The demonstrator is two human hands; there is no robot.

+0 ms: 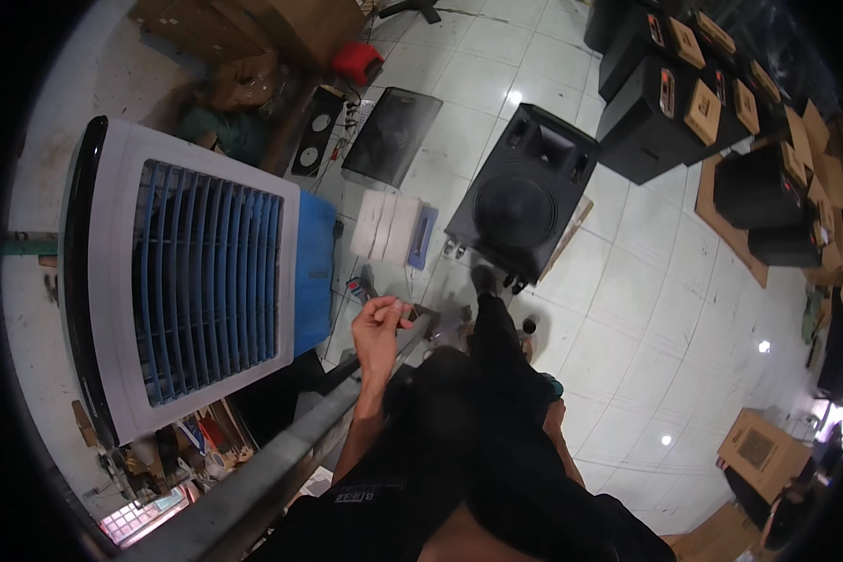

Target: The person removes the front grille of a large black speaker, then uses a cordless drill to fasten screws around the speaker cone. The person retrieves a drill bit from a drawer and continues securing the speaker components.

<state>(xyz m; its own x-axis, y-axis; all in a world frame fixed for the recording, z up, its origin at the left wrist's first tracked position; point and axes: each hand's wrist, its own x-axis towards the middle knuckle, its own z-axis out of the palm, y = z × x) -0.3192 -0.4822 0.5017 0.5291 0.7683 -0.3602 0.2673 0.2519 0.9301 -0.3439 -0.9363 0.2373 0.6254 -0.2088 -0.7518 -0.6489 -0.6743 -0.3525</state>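
My left hand [380, 325] is raised above the metal rail beside me. Its thumb and fingertips are pinched together, and whatever they hold is too small to make out. At my right side, my right hand [554, 414] is closed around a dark green object [551, 385], mostly hidden, whose kind I cannot tell. In front of my foot a black loudspeaker [515, 201] lies on the floor, its round woofer facing up. Left of it is a black panel like a speaker grille [391, 139]. A pale block-shaped stack [384, 228] sits nearer, beside a blue flat thing [422, 237].
A large air cooler [211, 281] with blue slats stands close on my left, above the grey metal rail [281, 468]. Several black speaker cabinets [642, 126] line the right. Cardboard boxes [765, 454] stand at lower right, and a red container [357, 63] is at the back.
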